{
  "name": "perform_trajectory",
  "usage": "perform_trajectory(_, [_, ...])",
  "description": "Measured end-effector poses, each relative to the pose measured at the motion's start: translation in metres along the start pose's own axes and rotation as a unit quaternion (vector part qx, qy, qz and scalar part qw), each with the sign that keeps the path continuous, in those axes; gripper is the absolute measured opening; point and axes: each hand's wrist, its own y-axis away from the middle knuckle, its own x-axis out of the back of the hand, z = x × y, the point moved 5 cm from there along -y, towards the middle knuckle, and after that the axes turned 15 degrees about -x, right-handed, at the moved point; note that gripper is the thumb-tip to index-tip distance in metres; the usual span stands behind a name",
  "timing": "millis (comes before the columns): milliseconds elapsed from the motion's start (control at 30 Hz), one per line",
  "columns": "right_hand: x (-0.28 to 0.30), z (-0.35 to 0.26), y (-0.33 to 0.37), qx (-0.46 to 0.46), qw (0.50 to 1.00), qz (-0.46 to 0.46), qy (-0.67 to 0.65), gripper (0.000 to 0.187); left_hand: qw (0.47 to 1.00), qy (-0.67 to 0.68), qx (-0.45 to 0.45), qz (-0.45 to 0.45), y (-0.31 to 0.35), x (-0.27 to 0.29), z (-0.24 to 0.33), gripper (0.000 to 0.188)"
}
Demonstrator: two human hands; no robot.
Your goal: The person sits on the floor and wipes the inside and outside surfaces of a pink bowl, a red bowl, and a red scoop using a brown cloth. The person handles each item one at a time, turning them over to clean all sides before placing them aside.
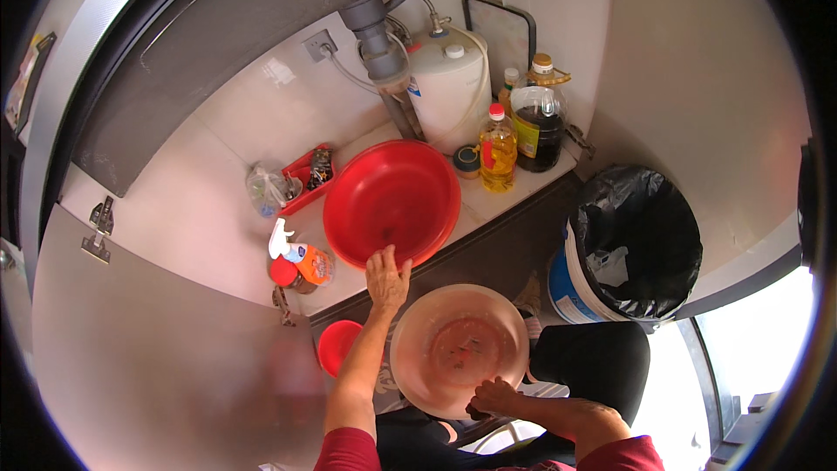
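Note:
A large red basin [397,201] sits tilted toward me at the front of the cabinet floor. My left hand [387,281] reaches its near rim, fingers stretched out and apart; whether they press on the rim is hard to tell. Below it, a pale pink translucent basin [427,323] stands between my knees with small dark bits on its bottom. My right hand [495,397] is closed at this basin's near right rim. A small dark thing shows under its fingers, too hidden to name.
A small red bowl [338,347] is left of my left forearm. Spray bottle [301,253], red-lidded jar [292,276] and red tray [305,179] stand left in the cabinet; oil bottle [498,153], dark-liquid jug [539,131] and white tank [449,87] right. A black-lined bucket [641,235] stands right.

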Motion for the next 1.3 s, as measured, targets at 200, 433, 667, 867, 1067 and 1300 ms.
perform_trajectory(200, [-0.007,-0.001,-0.001,0.011,1.0,-0.001,-0.014,0.016,0.915,0.111,0.367,0.126,0.049,-0.048,-0.082,0.062])
perform_trajectory(433, [0.002,-0.007,-0.001,0.024,0.999,-0.013,-0.017,0.021,0.707,0.256,0.64,0.157,0.05,-0.061,-0.098,0.055])
perform_trajectory(667, [0.053,-0.016,-0.01,-0.022,0.995,-0.017,-0.095,0.031,0.542,0.423,0.698,0.202,0.035,-0.062,-0.099,0.041])
perform_trajectory(867, [0.103,-0.016,-0.011,-0.074,0.983,-0.045,-0.16,0.024,0.552,0.423,0.68,0.234,0.02,-0.071,-0.108,0.045])
perform_trajectory(1067, [0.077,0.003,-0.032,-0.11,0.974,0.094,-0.175,0.028,0.517,0.524,0.592,0.327,-0.005,-0.064,-0.098,0.058])
perform_trajectory(1300, [0.073,0.013,-0.04,-0.156,0.961,0.138,-0.183,0.033,0.518,0.523,0.57,0.365,-0.012,-0.023,-0.091,0.051])
